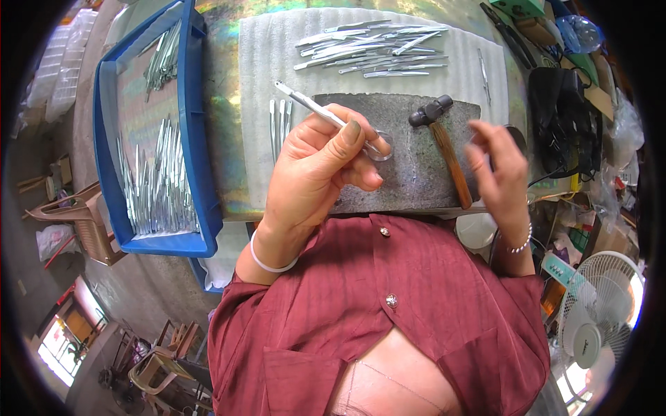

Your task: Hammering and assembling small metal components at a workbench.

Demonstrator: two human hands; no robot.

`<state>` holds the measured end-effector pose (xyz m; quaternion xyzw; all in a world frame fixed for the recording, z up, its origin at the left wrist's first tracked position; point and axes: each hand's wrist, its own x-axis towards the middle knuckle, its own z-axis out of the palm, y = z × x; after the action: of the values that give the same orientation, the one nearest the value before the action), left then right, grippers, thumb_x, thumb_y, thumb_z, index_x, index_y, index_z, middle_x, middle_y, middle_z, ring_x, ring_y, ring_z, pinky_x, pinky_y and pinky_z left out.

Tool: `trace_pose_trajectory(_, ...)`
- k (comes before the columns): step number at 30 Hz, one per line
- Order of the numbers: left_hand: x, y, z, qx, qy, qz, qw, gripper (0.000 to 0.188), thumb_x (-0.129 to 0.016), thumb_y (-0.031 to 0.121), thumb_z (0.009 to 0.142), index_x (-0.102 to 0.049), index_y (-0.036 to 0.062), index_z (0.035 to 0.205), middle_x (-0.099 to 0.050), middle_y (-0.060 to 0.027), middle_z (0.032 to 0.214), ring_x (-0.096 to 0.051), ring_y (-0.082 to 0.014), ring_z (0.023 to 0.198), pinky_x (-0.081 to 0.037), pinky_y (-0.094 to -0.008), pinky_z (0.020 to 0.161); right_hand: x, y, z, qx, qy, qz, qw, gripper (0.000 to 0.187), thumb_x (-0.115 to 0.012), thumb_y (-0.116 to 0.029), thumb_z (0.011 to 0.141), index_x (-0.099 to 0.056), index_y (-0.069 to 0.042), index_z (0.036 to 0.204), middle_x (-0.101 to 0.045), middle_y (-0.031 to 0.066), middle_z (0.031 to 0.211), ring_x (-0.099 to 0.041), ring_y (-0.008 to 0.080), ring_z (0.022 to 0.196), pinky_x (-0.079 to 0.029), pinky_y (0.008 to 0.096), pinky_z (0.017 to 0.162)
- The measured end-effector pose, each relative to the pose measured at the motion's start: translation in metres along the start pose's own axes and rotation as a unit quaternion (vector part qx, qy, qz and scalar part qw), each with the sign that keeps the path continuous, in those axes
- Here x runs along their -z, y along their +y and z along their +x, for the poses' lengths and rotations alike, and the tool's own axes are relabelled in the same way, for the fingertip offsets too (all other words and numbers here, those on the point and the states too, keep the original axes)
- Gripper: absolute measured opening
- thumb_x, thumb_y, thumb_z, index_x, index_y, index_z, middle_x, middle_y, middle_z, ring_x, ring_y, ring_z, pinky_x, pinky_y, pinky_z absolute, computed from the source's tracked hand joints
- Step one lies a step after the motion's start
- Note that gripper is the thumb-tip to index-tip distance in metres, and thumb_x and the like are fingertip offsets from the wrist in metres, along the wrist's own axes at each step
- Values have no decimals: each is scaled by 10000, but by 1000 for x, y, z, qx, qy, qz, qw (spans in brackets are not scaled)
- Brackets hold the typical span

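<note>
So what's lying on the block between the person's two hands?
In the head view, a small hammer with a dark head and wooden handle lies on the grey stone slab, between the left hand and the right hand.

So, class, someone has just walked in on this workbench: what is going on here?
A person in a red shirt sits at a bench. The left hand holds a slim metal piece by its ringed end over a grey stone slab. The right hand is open and empty, beside a wooden-handled hammer lying on the slab. More metal pieces lie piled on a white foam sheet behind, and many fill a blue tray to the left.
</note>
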<state>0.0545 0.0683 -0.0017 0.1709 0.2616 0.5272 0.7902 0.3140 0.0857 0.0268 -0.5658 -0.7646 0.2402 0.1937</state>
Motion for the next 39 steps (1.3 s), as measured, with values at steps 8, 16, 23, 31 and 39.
trace_pose_trajectory(8,-10,5,1,12,34,135,990,232,-596,141,898,-521,9,1073,-648,-131,793,-611,-136,579,-492,-211,524,3,109,76,-65,60,-69,994,310,-583,-182,839,-558,-17,1100,-642,171,843,-639,290,776,-486,361,695)
trace_pose_trajectory(16,-19,5,-15,-49,26,330,942,145,-564,75,917,-567,-12,1032,-628,-56,761,-590,-81,648,-486,-195,562,-9,139,126,-90,19,-267,959,339,-539,-122,761,-521,-2,1077,-624,193,832,-621,349,822,-469,408,751)
trace_pose_trajectory(23,-20,6,-19,-51,57,397,915,159,-597,53,886,-614,-13,1029,-593,-5,654,-542,-36,565,-435,-189,520,33,95,94,-38,-2,-58,998,212,-536,-141,843,-531,0,1001,-608,95,817,-521,125,613,-407,233,568)
trace_pose_trajectory(31,-6,-11,-8,-186,-55,491,850,186,-610,36,864,-628,4,1046,-580,-29,725,-515,-56,621,-420,-213,548,21,-34,13,-9,-160,409,898,142,-496,-32,916,-519,16,1047,-608,58,795,-522,52,601,-414,162,522)
trace_pose_trajectory(39,-15,-12,-31,-58,-14,376,925,242,-558,-35,886,-551,-34,1128,-604,-62,940,-594,-109,873,-486,-226,782,-12,-59,9,-44,-187,520,832,139,-499,-50,937,-515,16,1059,-577,40,762,-548,37,579,-433,151,515)
